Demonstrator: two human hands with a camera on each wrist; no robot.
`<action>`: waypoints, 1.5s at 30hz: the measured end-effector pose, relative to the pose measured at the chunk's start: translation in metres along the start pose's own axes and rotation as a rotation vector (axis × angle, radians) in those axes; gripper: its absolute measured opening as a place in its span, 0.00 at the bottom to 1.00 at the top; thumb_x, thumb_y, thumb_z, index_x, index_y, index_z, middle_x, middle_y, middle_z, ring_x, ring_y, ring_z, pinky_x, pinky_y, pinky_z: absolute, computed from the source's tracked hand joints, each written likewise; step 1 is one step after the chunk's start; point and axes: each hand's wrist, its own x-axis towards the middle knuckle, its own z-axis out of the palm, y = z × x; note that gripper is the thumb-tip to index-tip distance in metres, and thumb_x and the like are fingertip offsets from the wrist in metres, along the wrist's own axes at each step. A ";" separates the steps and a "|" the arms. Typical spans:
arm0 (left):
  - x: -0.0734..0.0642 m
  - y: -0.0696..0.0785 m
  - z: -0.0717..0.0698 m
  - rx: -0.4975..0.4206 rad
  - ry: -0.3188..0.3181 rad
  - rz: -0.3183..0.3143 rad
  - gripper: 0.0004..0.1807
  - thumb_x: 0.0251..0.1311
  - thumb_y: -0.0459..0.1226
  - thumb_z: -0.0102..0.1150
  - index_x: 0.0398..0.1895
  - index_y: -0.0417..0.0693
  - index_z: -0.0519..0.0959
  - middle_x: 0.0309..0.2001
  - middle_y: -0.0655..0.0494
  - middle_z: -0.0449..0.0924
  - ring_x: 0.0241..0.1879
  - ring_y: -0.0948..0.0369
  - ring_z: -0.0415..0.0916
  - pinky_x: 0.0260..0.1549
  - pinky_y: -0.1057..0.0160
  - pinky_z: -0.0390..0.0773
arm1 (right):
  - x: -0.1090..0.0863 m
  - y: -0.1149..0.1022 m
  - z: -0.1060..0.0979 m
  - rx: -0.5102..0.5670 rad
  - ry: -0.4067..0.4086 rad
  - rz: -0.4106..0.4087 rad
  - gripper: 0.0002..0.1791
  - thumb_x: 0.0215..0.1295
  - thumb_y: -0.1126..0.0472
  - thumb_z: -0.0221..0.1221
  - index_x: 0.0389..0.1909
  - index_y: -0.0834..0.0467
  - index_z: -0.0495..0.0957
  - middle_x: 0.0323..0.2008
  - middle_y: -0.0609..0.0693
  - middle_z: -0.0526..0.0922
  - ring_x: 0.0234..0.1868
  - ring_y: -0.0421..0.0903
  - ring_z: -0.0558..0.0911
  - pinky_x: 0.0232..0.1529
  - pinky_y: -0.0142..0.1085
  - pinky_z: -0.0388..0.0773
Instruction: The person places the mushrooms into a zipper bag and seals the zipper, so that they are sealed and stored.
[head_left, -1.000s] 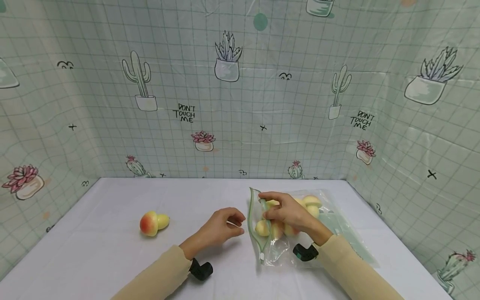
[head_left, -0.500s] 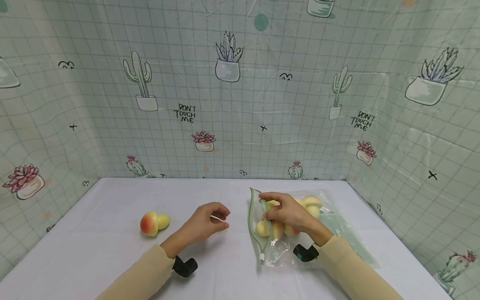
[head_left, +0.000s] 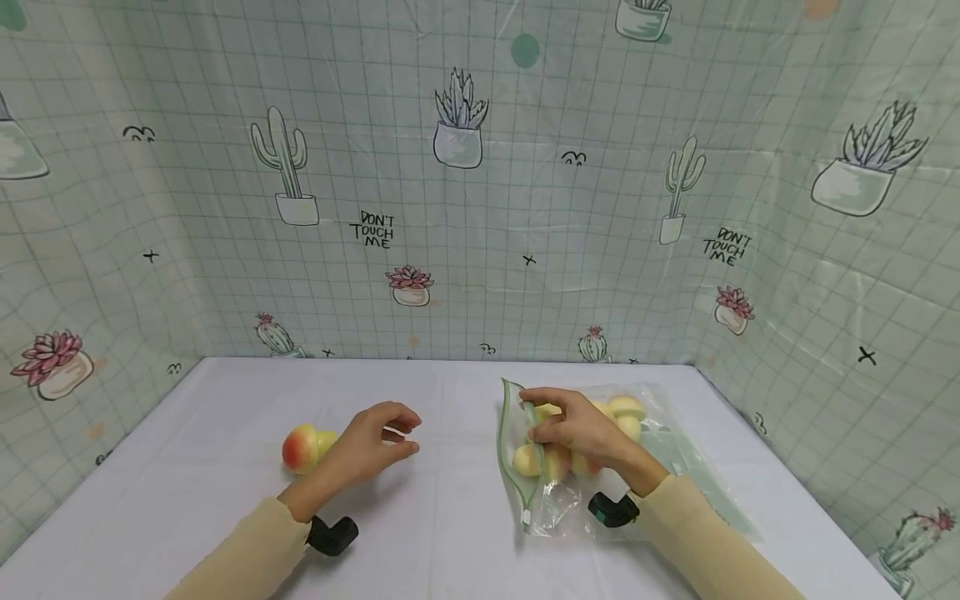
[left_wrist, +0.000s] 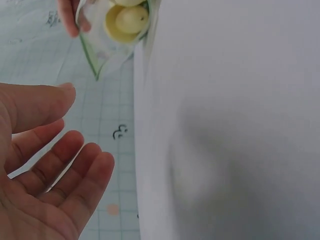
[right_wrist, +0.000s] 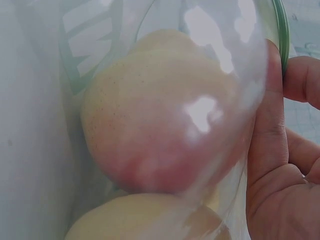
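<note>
A clear zip bag (head_left: 670, 457) with a green-edged mouth and white slider lies on the table at the right, its mouth gaping leftward. Several yellowish toy mushrooms (head_left: 625, 408) are inside. My right hand (head_left: 583, 429) pinches the bag's upper rim between thumb and fingers; a red-blushed mushroom cap (right_wrist: 165, 125) shows through the plastic in the right wrist view. At the left lies a single toy mushroom (head_left: 300, 450) with a red-and-yellow cap, its yellow stem partly behind my left hand (head_left: 367, 447). That hand holds nothing, its fingers loosely bent and thumb apart.
The white table (head_left: 450, 517) ends at a hanging cloth backdrop (head_left: 480, 208) printed with cacti, which surrounds the back and both sides. A black camera mount (head_left: 332, 535) sits on the left wrist and another mount (head_left: 612, 509) on the right.
My left hand has moved left, away from the bag's mouth and up to the lone mushroom, now partly covering it. The right hand keeps its hold on the bag.
</note>
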 end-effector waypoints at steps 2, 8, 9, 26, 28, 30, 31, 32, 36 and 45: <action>-0.002 -0.001 -0.006 0.017 0.021 -0.007 0.13 0.56 0.31 0.65 0.45 0.41 0.78 0.44 0.46 0.77 0.47 0.46 0.75 0.48 0.54 0.77 | 0.001 0.001 0.001 0.002 -0.001 -0.008 0.34 0.58 0.67 0.63 0.66 0.64 0.65 0.64 0.63 0.67 0.40 0.45 0.82 0.38 0.37 0.80; -0.007 -0.006 -0.022 0.079 0.068 -0.008 0.14 0.56 0.32 0.65 0.46 0.41 0.77 0.45 0.49 0.77 0.46 0.47 0.76 0.48 0.52 0.77 | 0.003 -0.002 0.002 -0.024 -0.004 -0.010 0.34 0.58 0.66 0.63 0.66 0.63 0.65 0.64 0.61 0.69 0.39 0.45 0.82 0.37 0.37 0.80; -0.009 -0.008 -0.025 0.092 0.072 -0.004 0.14 0.56 0.32 0.65 0.46 0.40 0.77 0.45 0.49 0.77 0.46 0.47 0.76 0.48 0.52 0.77 | 0.003 -0.002 0.002 -0.028 -0.006 -0.009 0.34 0.58 0.66 0.64 0.66 0.62 0.65 0.63 0.61 0.69 0.39 0.45 0.82 0.37 0.37 0.80; -0.039 -0.027 -0.064 0.298 0.148 -0.106 0.17 0.55 0.34 0.66 0.48 0.42 0.78 0.49 0.49 0.77 0.50 0.43 0.73 0.49 0.45 0.73 | 0.002 0.002 0.005 -0.033 -0.007 0.009 0.34 0.59 0.64 0.63 0.67 0.60 0.66 0.64 0.59 0.68 0.37 0.46 0.82 0.39 0.39 0.80; -0.042 -0.029 -0.068 0.322 0.141 -0.103 0.18 0.54 0.34 0.67 0.48 0.42 0.78 0.49 0.48 0.76 0.50 0.44 0.72 0.47 0.45 0.73 | 0.002 0.003 0.005 -0.025 -0.005 0.011 0.34 0.59 0.64 0.63 0.67 0.61 0.66 0.64 0.60 0.68 0.37 0.46 0.82 0.39 0.39 0.80; -0.044 -0.030 -0.071 0.339 0.128 -0.106 0.19 0.53 0.34 0.68 0.49 0.42 0.77 0.50 0.46 0.75 0.50 0.45 0.71 0.46 0.46 0.73 | 0.002 0.003 0.006 -0.016 -0.003 0.013 0.34 0.58 0.64 0.64 0.66 0.61 0.66 0.64 0.60 0.69 0.38 0.46 0.82 0.39 0.38 0.80; -0.045 -0.031 -0.072 0.342 0.122 -0.109 0.20 0.52 0.34 0.68 0.49 0.42 0.77 0.51 0.46 0.74 0.50 0.45 0.71 0.46 0.46 0.74 | 0.002 0.003 0.006 -0.012 -0.003 0.015 0.34 0.58 0.65 0.64 0.66 0.61 0.66 0.64 0.60 0.69 0.37 0.46 0.83 0.39 0.38 0.80; -0.046 -0.031 -0.073 0.347 0.118 -0.110 0.20 0.52 0.34 0.69 0.49 0.41 0.77 0.51 0.45 0.74 0.51 0.44 0.70 0.46 0.46 0.74 | 0.002 0.003 0.005 -0.007 -0.004 0.013 0.34 0.58 0.65 0.64 0.66 0.62 0.66 0.64 0.61 0.69 0.37 0.46 0.83 0.39 0.38 0.80; -0.047 -0.034 -0.077 0.357 0.109 -0.122 0.23 0.51 0.35 0.70 0.51 0.41 0.76 0.53 0.43 0.72 0.54 0.44 0.67 0.48 0.44 0.73 | 0.000 0.002 0.003 -0.005 0.001 0.010 0.34 0.58 0.64 0.64 0.66 0.62 0.65 0.63 0.62 0.69 0.37 0.46 0.83 0.39 0.38 0.80; -0.050 -0.041 -0.083 0.342 0.063 -0.185 0.29 0.50 0.39 0.71 0.56 0.42 0.73 0.56 0.42 0.68 0.54 0.45 0.66 0.47 0.45 0.74 | 0.000 0.001 0.001 -0.021 0.002 0.005 0.34 0.59 0.64 0.64 0.66 0.62 0.65 0.64 0.60 0.68 0.41 0.47 0.82 0.40 0.39 0.80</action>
